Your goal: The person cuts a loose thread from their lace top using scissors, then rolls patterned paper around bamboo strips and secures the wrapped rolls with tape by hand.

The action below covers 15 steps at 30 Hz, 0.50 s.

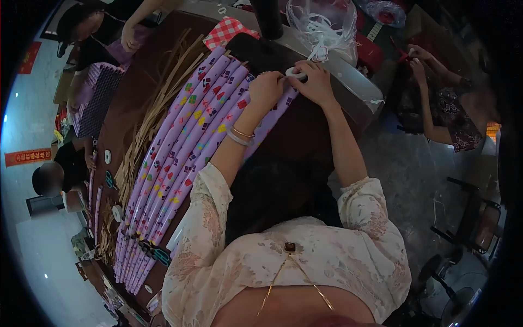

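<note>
My right hand [316, 83] is closed on a roll of white tape [295, 72] above the table. Just left of it, the fingers of my left hand [266, 90] are pinched together close to the tape roll; what they hold is too small to make out. Beneath both hands lies the end of a long purple tube with a coloured print [285, 102]. More purple printed tubes [188, 114] lie side by side to the left, slanting toward the table's near left end. Teal-handled scissors [160, 256] rest by their near ends.
Thin brown strips [143, 144] lie along the tubes' left side. More scissors [110, 180] and tape [107, 157] are on the table [111, 122]. A plastic bag [321, 27] stands at the back. Other people work at left and right; a fan [452, 294] stands lower right.
</note>
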Available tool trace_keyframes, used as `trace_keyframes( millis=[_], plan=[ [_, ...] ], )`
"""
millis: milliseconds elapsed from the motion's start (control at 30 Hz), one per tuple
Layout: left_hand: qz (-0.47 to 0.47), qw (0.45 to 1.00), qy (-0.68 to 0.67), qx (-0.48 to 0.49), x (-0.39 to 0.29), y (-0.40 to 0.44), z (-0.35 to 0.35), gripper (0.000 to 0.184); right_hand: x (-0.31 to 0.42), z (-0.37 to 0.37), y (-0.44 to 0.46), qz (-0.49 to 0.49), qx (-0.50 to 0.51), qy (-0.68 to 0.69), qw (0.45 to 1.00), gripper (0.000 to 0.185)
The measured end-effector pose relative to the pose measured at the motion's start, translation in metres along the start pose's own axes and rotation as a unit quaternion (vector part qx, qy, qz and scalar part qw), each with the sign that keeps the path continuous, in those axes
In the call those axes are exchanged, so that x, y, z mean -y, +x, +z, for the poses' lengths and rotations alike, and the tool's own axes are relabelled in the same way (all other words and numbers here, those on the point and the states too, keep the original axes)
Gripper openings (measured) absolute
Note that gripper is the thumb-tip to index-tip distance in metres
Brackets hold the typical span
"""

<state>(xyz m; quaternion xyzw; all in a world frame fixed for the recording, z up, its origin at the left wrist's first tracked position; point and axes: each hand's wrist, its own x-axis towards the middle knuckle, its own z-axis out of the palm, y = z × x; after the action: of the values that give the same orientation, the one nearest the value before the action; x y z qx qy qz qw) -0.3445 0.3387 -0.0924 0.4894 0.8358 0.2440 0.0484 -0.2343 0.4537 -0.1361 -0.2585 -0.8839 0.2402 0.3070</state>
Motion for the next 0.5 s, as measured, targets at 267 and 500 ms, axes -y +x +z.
trace_keyframes(
  millis=[267,500],
  plan=[
    [0.021,1.000,0.008,-0.003,-0.003,-0.002,-0.001,0.019,0.014,-0.007,-0.001,-0.052,-0.027,0.031,0.998,0.015],
    [0.099,0.989,0.061,-0.096,0.003,-0.002,0.014,0.016,0.019,-0.006,-0.002,-0.091,-0.040,-0.021,0.995,0.015]
  ],
)
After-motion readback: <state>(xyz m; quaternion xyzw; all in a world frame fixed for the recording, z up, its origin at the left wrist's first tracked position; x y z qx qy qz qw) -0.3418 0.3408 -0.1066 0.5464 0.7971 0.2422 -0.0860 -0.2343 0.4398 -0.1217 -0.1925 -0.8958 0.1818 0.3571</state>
